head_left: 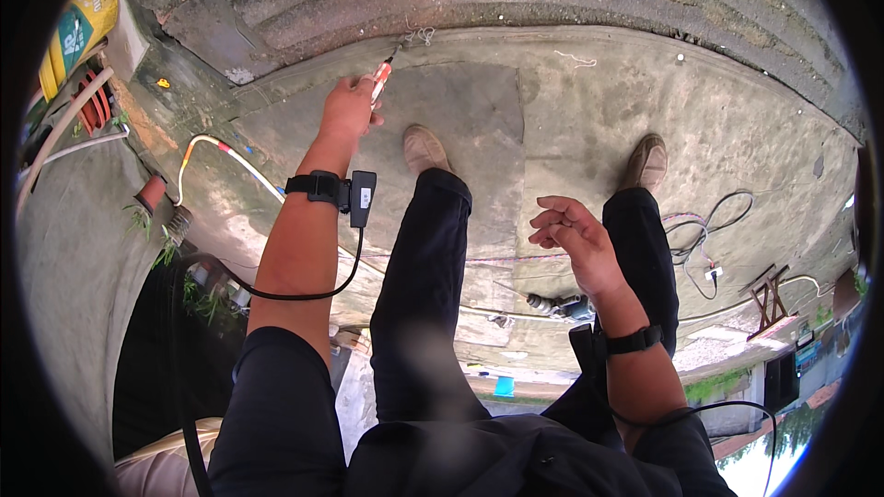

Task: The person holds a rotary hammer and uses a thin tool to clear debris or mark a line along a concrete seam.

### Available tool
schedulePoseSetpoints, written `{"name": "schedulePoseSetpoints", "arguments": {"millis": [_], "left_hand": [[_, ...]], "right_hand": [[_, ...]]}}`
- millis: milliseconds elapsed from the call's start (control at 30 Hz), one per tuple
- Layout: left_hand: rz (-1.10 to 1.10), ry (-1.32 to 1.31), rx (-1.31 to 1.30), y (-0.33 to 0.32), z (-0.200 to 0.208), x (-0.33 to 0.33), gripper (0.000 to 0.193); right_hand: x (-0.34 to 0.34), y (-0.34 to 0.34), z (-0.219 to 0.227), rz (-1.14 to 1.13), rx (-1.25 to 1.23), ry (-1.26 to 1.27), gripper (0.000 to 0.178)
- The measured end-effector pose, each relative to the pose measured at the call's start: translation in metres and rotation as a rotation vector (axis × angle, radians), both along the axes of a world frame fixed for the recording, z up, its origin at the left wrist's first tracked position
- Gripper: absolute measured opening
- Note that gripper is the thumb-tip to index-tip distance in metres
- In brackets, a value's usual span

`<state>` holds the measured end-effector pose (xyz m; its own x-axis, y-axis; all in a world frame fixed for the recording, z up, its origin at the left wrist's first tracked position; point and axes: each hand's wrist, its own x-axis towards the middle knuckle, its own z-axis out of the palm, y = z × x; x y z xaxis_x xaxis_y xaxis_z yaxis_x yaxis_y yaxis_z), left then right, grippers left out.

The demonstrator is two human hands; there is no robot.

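A slim red-and-white tool (380, 83), dark-tipped, slants in the left grip (352, 109), pointing forward and slightly rightward.

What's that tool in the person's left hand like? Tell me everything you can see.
The hand tool, screwdriver-like, has a plastic-looking orange-red and white handle, black near the front, then a thin, dark shaft. The left hand grips the handle, hiding part of it. It points away from the person, slightly rightward, over the concrete floor; whether its tip touches anything is unclear.
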<state>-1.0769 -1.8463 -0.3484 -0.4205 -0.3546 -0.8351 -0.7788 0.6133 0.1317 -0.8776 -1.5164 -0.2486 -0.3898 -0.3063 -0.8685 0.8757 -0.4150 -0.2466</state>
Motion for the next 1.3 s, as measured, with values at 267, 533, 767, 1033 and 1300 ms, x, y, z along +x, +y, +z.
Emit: {"name": "schedulePoseSetpoints", "arguments": {"millis": [267,533,767,1033,1300], "left_hand": [[-1.001,0.371,-0.333,-0.001,0.005,0.012,0.031],[0.334,-0.074,0.085,-0.002,0.003,0.003,0.039],[-0.937,0.347,-0.28,0.004,0.007,0.006,0.039],[0.129,-0.048,-0.021,-0.026,-0.003,-0.001,0.039],[-1.078,0.5,-0.251,-0.016,-0.001,0.017,0.036]], "right_hand": [[-0.002,-0.001,0.0,-0.026,0.004,-0.014,0.037],[-0.003,0.001,0.002,0.021,0.012,0.006,0.038],[-0.003,-0.001,0.0,-0.042,-0.042,-0.057,0.041],[0.009,-0.005,-0.005,-0.036,-0.071,0.042,0.038],[0.01,-0.003,-0.007,-0.072,-0.062,0.04,0.038]]}}
